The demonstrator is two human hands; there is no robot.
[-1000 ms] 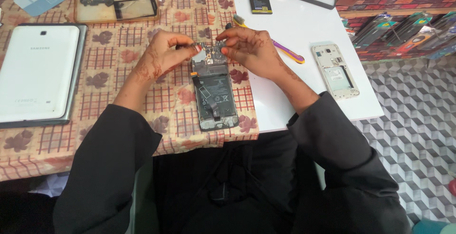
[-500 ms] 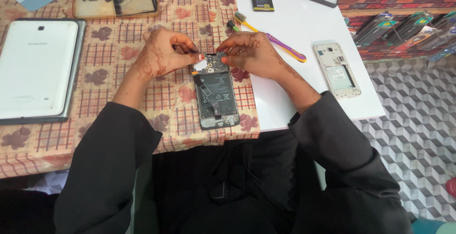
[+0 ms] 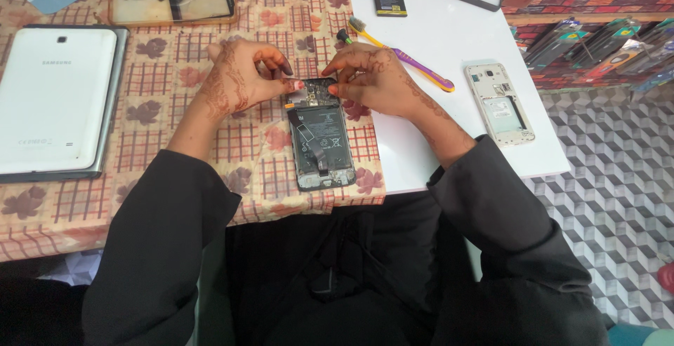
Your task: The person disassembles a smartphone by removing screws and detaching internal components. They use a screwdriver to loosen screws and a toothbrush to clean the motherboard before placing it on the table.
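Observation:
An opened dark phone (image 3: 321, 142) lies face down on the checked tablecloth (image 3: 161, 114), its battery and circuit board exposed. My left hand (image 3: 242, 76) rests at the phone's top left corner, thumb and fingers pinching at the upper edge. My right hand (image 3: 372, 79) presses its fingertips on the top right part of the board. Both hands touch the phone's upper end. Whether a small part sits between the fingers cannot be seen.
A white tablet (image 3: 53, 100) lies at the left. A clear phone case (image 3: 172, 1) sits at the back. A purple and yellow toothbrush (image 3: 407, 55), a small black battery (image 3: 390, 1) and a white phone frame (image 3: 500, 104) lie on the white table (image 3: 449, 142).
The phone and both hands have shifted slightly in view as the head camera moved. The fingers keep working at the phone's top end with little other change.

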